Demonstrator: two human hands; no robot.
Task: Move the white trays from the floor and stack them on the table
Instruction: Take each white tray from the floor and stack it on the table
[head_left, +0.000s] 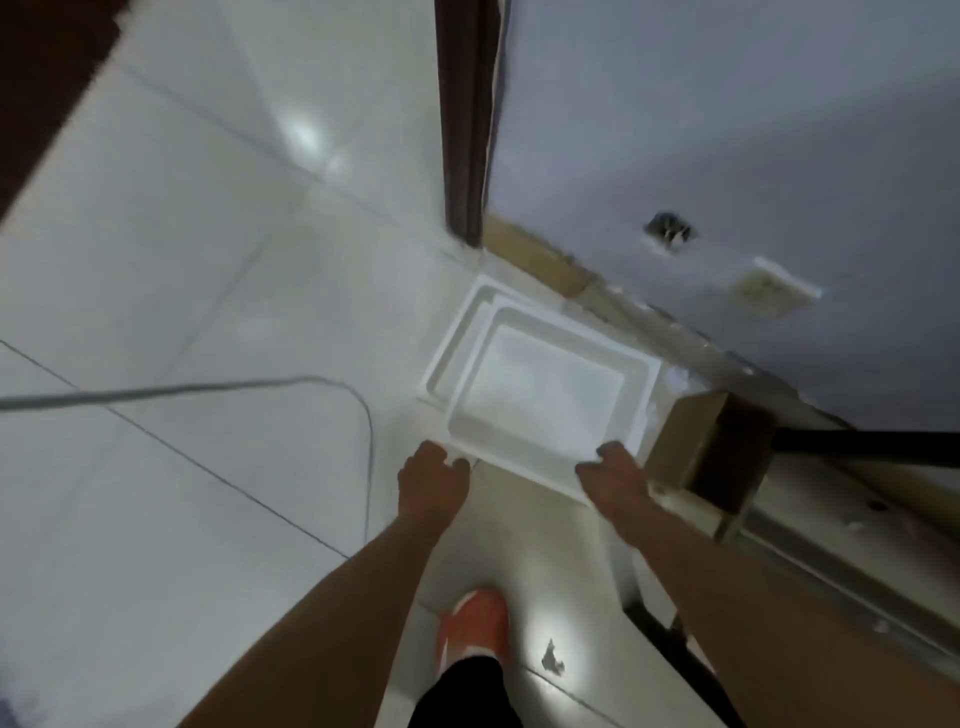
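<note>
Your left hand (431, 475) and right hand (615, 470) both reach down to the near edge of the top white tray (545, 395), fingers curled over its rim at either corner, gripping it. It sits in a second tray (447, 364) on the tiled floor (182, 260), close to the wall (727, 130), beside a cardboard box (711, 447). A grey cable (208, 388) lies to the left.

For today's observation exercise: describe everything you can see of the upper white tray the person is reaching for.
The upper white tray is rectangular, shallow, with a flat bottom, raised rim and rounded corners; it looks like smooth plastic and is empty. It sits skewed on another white tray on the tiled floor, near the wall. The left hand and right hand meet its near rim at either corner; the grip itself is blurred.
</note>
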